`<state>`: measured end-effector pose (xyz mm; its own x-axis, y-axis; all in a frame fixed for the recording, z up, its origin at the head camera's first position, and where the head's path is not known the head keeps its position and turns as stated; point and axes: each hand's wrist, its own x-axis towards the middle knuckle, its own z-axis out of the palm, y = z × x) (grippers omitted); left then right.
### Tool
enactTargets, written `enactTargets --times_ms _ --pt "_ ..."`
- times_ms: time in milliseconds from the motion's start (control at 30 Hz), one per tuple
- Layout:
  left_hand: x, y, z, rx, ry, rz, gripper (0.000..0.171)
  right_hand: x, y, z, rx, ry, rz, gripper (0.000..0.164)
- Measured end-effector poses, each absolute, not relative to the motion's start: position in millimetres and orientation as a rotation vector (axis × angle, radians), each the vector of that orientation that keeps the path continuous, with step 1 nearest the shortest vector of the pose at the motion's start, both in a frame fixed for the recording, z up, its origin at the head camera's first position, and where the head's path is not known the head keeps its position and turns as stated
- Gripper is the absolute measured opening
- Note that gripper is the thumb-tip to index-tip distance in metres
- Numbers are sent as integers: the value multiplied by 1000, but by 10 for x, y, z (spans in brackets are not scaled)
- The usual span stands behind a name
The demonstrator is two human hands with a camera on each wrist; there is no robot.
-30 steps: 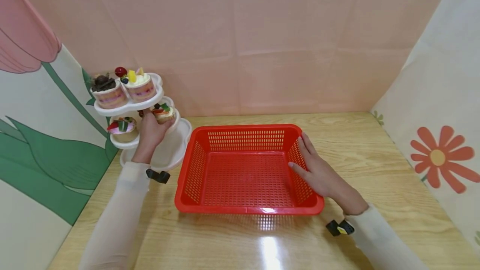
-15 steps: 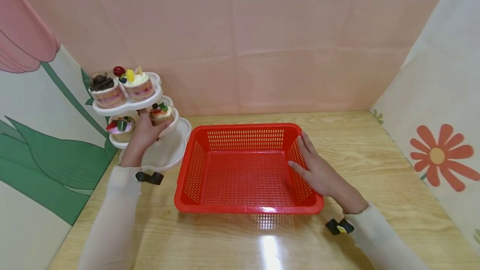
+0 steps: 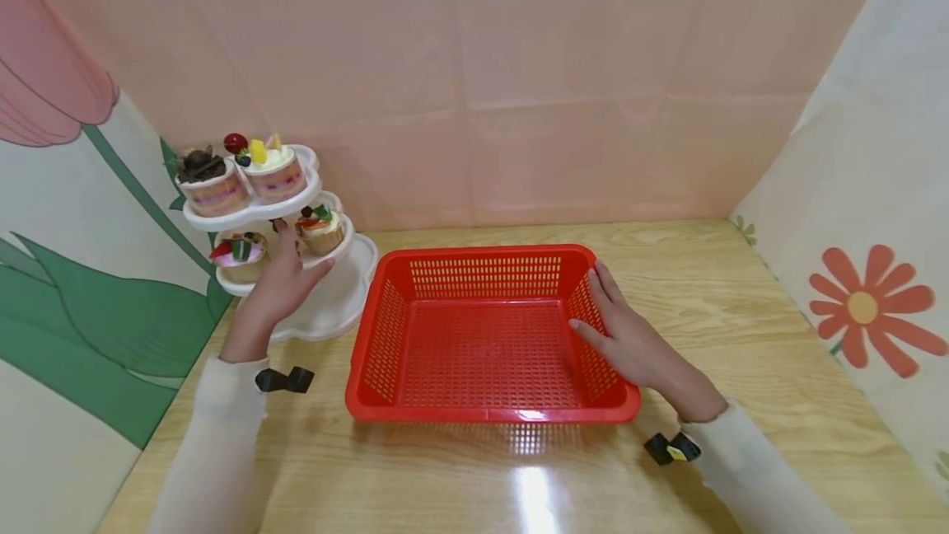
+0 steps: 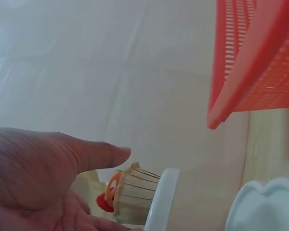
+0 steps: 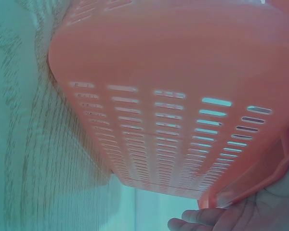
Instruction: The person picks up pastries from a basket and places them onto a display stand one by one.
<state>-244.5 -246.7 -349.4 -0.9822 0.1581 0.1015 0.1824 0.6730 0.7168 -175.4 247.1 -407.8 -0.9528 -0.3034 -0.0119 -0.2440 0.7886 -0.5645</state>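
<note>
A white three-tier dessert stand (image 3: 326, 303) stands at the left. Its top tier bears a chocolate-topped cake (image 3: 211, 184) and a fruit-topped cake (image 3: 276, 171). On the middle tier sit a pink-topped cupcake (image 3: 240, 254) and a cream-topped cupcake (image 3: 321, 231). My left hand (image 3: 278, 283) reaches between these two cupcakes, thumb spread and nothing in its grasp. A gap shows between the thumb (image 4: 103, 155) and a cupcake (image 4: 137, 195) in the left wrist view. My right hand (image 3: 630, 340) rests on the right rim of the red plastic basket (image 3: 493, 416), fingers straight, thumb over the inside.
The basket stands on a wood-grain table (image 3: 704, 295), right beside the stand's lower tier. A pink backdrop (image 3: 556, 105) rises behind, with flower-printed panels at both sides. The top tier overhangs the left fingertips.
My left hand has drawn back and to the left, away from the cream-topped cupcake, and its thumb has spread wider. The right hand and basket stay put.
</note>
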Motion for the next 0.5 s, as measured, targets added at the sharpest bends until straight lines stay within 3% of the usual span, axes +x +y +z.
enactTargets --times_ms 333,500 --pt "-2156 -2457 -3397 -422 -2967 -1225 102 -1781 2460 -4055 -450 2893 -898 88" --pt "-1966 -2365 -3483 -438 -2957 -1117 87 -1750 2460 -4078 -472 2890 -892 88"
